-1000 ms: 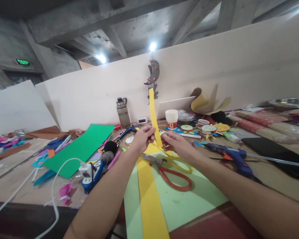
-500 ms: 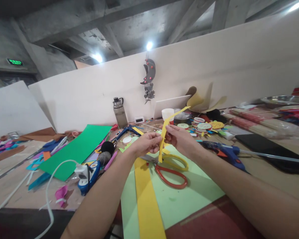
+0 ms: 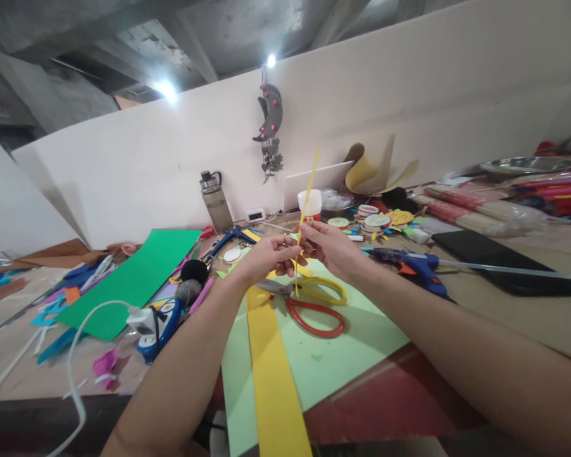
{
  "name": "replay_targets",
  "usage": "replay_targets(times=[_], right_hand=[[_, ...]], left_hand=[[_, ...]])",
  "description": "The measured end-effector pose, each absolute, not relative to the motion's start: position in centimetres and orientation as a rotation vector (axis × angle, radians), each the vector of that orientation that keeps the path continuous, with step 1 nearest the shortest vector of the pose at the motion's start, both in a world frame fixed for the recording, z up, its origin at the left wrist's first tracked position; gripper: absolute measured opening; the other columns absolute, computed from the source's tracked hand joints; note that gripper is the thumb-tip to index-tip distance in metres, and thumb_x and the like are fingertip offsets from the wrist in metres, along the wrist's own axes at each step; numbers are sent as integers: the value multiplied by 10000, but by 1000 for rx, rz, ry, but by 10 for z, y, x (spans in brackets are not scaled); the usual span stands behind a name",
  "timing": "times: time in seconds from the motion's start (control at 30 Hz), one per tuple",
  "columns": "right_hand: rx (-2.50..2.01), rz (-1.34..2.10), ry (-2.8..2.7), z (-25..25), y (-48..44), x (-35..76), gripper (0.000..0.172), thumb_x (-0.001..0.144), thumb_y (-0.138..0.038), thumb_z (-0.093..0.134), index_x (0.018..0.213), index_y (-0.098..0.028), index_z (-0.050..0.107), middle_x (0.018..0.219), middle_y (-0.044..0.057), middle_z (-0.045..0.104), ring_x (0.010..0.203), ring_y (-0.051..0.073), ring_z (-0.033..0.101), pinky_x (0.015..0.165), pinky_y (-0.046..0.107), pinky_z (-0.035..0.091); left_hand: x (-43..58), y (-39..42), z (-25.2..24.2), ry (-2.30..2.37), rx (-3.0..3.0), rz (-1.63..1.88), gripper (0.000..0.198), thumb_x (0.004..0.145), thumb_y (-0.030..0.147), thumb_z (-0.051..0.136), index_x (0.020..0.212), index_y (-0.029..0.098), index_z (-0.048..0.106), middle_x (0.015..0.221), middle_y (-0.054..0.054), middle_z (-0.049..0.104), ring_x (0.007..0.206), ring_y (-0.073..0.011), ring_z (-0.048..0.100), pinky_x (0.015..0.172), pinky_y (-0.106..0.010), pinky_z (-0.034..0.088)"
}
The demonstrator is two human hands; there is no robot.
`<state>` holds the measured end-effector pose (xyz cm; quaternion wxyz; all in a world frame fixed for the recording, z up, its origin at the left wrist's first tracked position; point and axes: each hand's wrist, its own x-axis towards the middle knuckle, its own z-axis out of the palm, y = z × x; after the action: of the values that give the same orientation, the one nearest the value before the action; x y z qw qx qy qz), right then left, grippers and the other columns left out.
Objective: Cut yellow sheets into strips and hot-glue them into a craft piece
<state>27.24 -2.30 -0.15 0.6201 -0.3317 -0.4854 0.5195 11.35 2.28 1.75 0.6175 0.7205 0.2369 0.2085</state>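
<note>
A thin yellow strip (image 3: pixel 309 190) stands nearly upright, edge-on to me, between my two hands. My left hand (image 3: pixel 273 257) pinches its lower part between thumb and fingers. Just above and to the right, my right hand (image 3: pixel 326 244) also has its fingers closed on the strip. Below the hands lie scissors (image 3: pixel 316 331) with one red and one yellow handle; the hands partly cover the blades. They rest on pale green sheets (image 3: pixel 352 352). A wide yellow band (image 3: pixel 276 381) runs over the sheets toward me, its far end under the scissors.
On the left are a green sheet (image 3: pixel 137 279) and a blue power strip (image 3: pixel 159 330) with a white cable. A blue glue gun (image 3: pixel 419 270) and black phone-like slab (image 3: pixel 499 263) lie right. Behind stand a bottle (image 3: pixel 216 203) and a white tub (image 3: pixel 310 203).
The yellow strip has turned from showing its flat face and leaning right to nearly upright and edge-on. Both hands still grip it. The whole view has shifted slightly.
</note>
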Motion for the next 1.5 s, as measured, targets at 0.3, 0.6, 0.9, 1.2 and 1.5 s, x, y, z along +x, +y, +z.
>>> replay_targets(times=[0.3,0.6,0.9,1.2,1.5], right_hand=[[-965,1155,-1089,-2,-24,273,403,636,-529,715,687,-172,537,538,-51,459,466,64,376,453,224,312],[-1025,1203,-1144,-3,-25,273,402,657,-548,685,713,-169,564,510,-52,435,450,72,376,425,227,320],[-964,1234,-1150,-8,-22,276,386,690,-545,668,699,-179,546,509,-47,431,441,82,395,419,238,349],[-997,1221,-1116,-6,-23,277,343,682,-500,691,708,-179,572,532,-41,450,476,74,364,462,232,343],[-1101,1158,-1209,-7,-24,272,379,641,-496,718,622,-176,516,532,-48,445,464,57,360,465,227,290]], left_hand=[[118,18,6,506,1614,441,445,721,499,658,944,133,540,868,-112,675,594,-129,647,446,-174,356],[120,18,-1,512,1596,435,488,705,551,644,931,130,548,873,-126,686,609,-136,649,455,-182,364],[118,22,0,491,1611,413,470,721,533,640,955,133,562,865,-113,682,607,-134,649,453,-186,359],[116,21,8,524,1691,373,472,710,544,643,913,118,620,884,-113,669,598,-108,619,464,-201,323],[117,38,0,758,1422,816,516,692,600,624,857,111,614,815,-64,606,558,-58,528,458,-177,335]])
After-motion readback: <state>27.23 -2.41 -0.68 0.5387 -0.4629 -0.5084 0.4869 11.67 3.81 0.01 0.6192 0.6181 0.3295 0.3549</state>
